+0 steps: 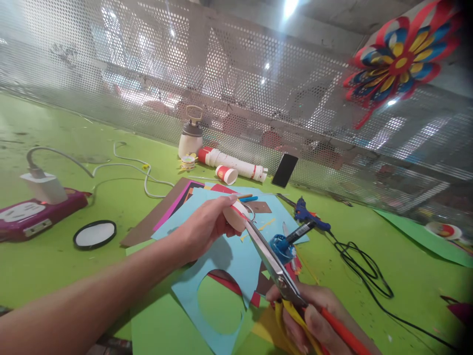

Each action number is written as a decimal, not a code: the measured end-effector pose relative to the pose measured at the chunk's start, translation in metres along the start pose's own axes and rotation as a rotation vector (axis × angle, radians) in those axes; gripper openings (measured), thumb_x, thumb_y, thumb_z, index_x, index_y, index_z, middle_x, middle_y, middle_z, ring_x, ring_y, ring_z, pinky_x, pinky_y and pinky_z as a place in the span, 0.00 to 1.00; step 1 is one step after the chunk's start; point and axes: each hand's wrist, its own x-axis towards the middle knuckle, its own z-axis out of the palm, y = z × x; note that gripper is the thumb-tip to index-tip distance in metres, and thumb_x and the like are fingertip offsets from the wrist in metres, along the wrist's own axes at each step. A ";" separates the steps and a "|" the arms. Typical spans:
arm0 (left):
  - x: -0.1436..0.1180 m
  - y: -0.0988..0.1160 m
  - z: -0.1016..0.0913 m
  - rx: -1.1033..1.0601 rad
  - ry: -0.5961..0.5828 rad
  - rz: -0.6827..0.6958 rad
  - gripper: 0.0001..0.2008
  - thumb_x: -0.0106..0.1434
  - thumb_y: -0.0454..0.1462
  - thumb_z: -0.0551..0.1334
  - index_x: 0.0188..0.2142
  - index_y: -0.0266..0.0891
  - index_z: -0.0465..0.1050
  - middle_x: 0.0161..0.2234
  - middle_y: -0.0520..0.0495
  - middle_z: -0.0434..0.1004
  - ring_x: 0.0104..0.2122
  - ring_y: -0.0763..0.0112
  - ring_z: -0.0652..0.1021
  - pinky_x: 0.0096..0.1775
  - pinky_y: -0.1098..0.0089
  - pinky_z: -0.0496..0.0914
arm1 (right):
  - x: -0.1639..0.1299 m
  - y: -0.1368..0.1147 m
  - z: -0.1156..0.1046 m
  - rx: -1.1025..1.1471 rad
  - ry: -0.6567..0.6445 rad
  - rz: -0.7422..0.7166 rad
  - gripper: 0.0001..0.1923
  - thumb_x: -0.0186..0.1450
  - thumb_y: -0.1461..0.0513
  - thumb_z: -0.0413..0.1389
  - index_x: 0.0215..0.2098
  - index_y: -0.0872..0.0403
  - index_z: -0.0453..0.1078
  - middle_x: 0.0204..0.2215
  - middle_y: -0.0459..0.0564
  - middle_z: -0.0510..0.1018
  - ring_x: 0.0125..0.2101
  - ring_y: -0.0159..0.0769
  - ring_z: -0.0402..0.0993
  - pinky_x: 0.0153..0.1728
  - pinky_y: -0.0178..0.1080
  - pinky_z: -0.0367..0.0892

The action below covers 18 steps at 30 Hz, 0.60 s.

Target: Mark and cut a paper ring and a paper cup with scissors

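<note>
Left hand [209, 224] closed around a paper cup [236, 217], held above a blue paper sheet [225, 266] with a round hole cut out. Right hand [314, 315] gripping scissors [271, 264] by orange-and-yellow handles, blades reaching the cup's rim. Blue glue gun [308, 214] just beyond. No legible writing anywhere.

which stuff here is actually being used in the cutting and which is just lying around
In use:
- left hand holding a paper cup
- right hand holding scissors, blades at the cup
- blue paper sheet with a round hole, under the hands

Lying about:
- glue gun
- phone
- stacked cups
- white bottle
- round mirror
- charger
- paper flower
</note>
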 end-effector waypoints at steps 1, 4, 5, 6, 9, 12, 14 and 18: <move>0.000 0.000 0.000 0.000 0.008 0.002 0.18 0.65 0.46 0.58 0.27 0.35 0.75 0.23 0.45 0.75 0.23 0.71 0.70 0.30 0.68 0.63 | 0.000 0.002 -0.001 0.003 -0.003 -0.005 0.30 0.70 0.41 0.47 0.50 0.57 0.72 0.20 0.43 0.64 0.20 0.31 0.60 0.25 0.37 0.58; -0.001 -0.001 0.001 0.005 0.039 0.003 0.18 0.65 0.45 0.58 0.26 0.35 0.74 0.23 0.46 0.75 0.23 0.71 0.70 0.30 0.68 0.63 | 0.000 0.009 -0.003 0.004 0.007 -0.015 0.29 0.70 0.42 0.48 0.49 0.57 0.73 0.19 0.43 0.63 0.20 0.32 0.59 0.25 0.37 0.58; -0.001 -0.001 0.001 0.006 0.045 0.000 0.18 0.65 0.45 0.59 0.26 0.35 0.74 0.23 0.45 0.75 0.23 0.71 0.70 0.29 0.69 0.63 | 0.000 0.010 -0.003 -0.001 0.016 -0.021 0.29 0.70 0.42 0.48 0.49 0.57 0.73 0.19 0.43 0.63 0.20 0.32 0.59 0.25 0.37 0.58; -0.001 0.000 0.001 0.006 0.047 -0.003 0.18 0.65 0.45 0.59 0.25 0.35 0.74 0.23 0.45 0.75 0.22 0.71 0.70 0.29 0.69 0.63 | 0.000 0.011 -0.003 -0.008 0.023 -0.023 0.29 0.70 0.42 0.48 0.49 0.57 0.73 0.19 0.43 0.63 0.20 0.32 0.59 0.25 0.37 0.58; -0.002 0.000 0.002 0.001 0.022 -0.013 0.19 0.65 0.44 0.58 0.23 0.34 0.73 0.22 0.45 0.75 0.22 0.72 0.70 0.28 0.69 0.63 | -0.001 0.013 -0.003 -0.020 0.034 -0.020 0.29 0.70 0.43 0.47 0.49 0.57 0.73 0.20 0.43 0.64 0.20 0.31 0.60 0.26 0.37 0.59; -0.001 0.002 0.002 0.008 0.010 -0.003 0.20 0.66 0.44 0.57 0.22 0.35 0.72 0.21 0.46 0.74 0.22 0.72 0.70 0.27 0.70 0.63 | -0.003 0.017 -0.004 0.009 0.044 -0.008 0.28 0.71 0.43 0.47 0.49 0.58 0.71 0.18 0.42 0.63 0.19 0.30 0.58 0.23 0.35 0.56; -0.001 0.003 0.002 0.035 0.033 0.008 0.19 0.66 0.44 0.58 0.23 0.35 0.72 0.21 0.46 0.74 0.22 0.72 0.70 0.27 0.70 0.63 | -0.005 0.019 -0.005 0.032 0.039 -0.002 0.28 0.71 0.43 0.47 0.49 0.58 0.71 0.17 0.41 0.62 0.18 0.29 0.56 0.22 0.35 0.53; -0.001 0.002 0.000 0.095 0.085 0.020 0.20 0.66 0.45 0.59 0.23 0.34 0.72 0.22 0.45 0.75 0.22 0.71 0.70 0.28 0.69 0.63 | -0.006 0.019 -0.006 0.039 0.039 -0.022 0.27 0.72 0.44 0.47 0.49 0.58 0.71 0.18 0.42 0.65 0.19 0.29 0.58 0.24 0.36 0.54</move>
